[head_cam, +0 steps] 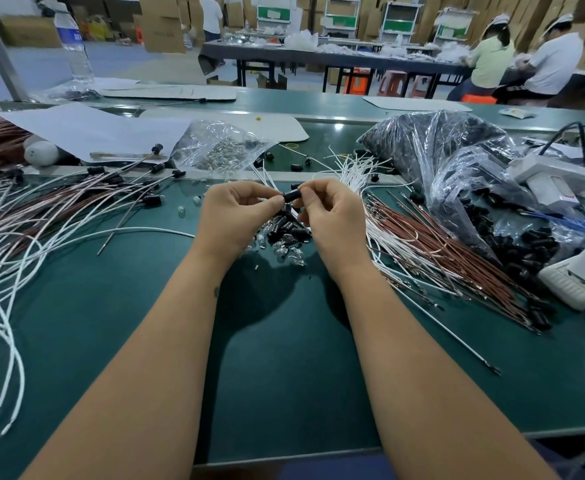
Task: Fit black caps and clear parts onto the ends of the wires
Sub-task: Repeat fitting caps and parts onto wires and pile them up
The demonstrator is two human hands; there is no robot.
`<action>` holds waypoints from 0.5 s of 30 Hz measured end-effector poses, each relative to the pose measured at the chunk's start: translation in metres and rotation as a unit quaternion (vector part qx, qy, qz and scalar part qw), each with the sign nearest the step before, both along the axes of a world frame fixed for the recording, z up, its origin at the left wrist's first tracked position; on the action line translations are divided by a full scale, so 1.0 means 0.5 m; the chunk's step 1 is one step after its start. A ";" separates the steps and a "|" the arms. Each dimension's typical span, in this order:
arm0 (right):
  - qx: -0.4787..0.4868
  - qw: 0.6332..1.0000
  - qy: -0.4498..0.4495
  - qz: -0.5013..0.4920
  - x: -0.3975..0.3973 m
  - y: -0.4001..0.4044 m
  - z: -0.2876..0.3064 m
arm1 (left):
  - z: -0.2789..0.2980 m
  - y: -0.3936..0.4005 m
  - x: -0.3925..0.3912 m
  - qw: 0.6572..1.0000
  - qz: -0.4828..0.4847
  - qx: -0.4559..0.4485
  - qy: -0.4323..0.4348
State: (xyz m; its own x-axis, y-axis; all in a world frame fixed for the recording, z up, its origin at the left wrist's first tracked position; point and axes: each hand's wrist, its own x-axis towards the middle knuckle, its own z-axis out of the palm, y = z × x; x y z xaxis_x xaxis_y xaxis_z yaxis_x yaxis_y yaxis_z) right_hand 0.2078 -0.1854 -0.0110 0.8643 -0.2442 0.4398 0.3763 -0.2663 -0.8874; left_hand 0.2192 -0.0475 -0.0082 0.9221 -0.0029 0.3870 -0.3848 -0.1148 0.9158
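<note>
Both hands meet above the tabletop (284, 358): left hand (235, 216) and right hand (332, 220) each pinch a black cap (291, 195) between their fingers, over a loose pile of parts (284, 237). A slipping pinch could drop the cap into that pile.

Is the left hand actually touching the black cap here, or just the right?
Touching. The head view shows the left hand fingertips meeting one end of the black cap, while the right hand pinches its other end.
</note>
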 end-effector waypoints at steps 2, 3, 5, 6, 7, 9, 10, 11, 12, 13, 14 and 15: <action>0.009 1.000 0.007 0.021 -0.001 0.004 -0.001 | 0.001 -0.001 -0.002 1.000 -0.001 0.004 -0.004; 0.008 0.999 0.012 0.033 -0.002 0.006 -0.002 | 0.002 -0.003 -0.003 1.000 -0.004 0.008 -0.005; 0.013 0.998 0.026 0.050 0.000 0.009 -0.003 | 0.003 -0.005 -0.004 1.000 -0.020 0.011 -0.002; 0.030 0.997 0.034 0.058 0.001 0.010 -0.003 | 0.004 -0.006 -0.004 1.000 -0.030 0.009 0.002; 0.057 0.995 0.042 0.068 0.001 0.011 -0.002 | 0.005 -0.006 -0.003 0.999 -0.039 0.003 0.006; 0.103 0.990 0.055 0.083 0.001 0.013 0.002 | 0.008 -0.006 -0.001 0.998 -0.055 -0.014 0.013; 0.112 0.988 0.058 0.087 0.001 0.013 0.004 | 0.009 -0.005 0.000 0.998 -0.058 -0.019 0.014; 0.108 0.989 0.059 0.086 0.001 0.013 0.005 | 0.008 -0.005 0.001 0.998 -0.058 -0.019 0.013; 0.089 0.991 0.055 0.078 0.001 0.011 0.005 | 0.006 -0.006 0.002 0.998 -0.054 -0.016 0.011; 0.049 0.996 0.049 0.059 0.001 0.008 0.005 | 0.003 -0.007 0.001 0.999 -0.046 -0.012 0.009; -0.013 0.999 0.040 0.028 0.002 0.001 0.006 | 0.000 -0.007 0.001 0.999 -0.036 -0.008 0.006; -0.088 0.996 0.030 -0.016 0.002 -0.011 0.008 | -0.003 -0.006 0.000 1.000 -0.026 -0.006 0.004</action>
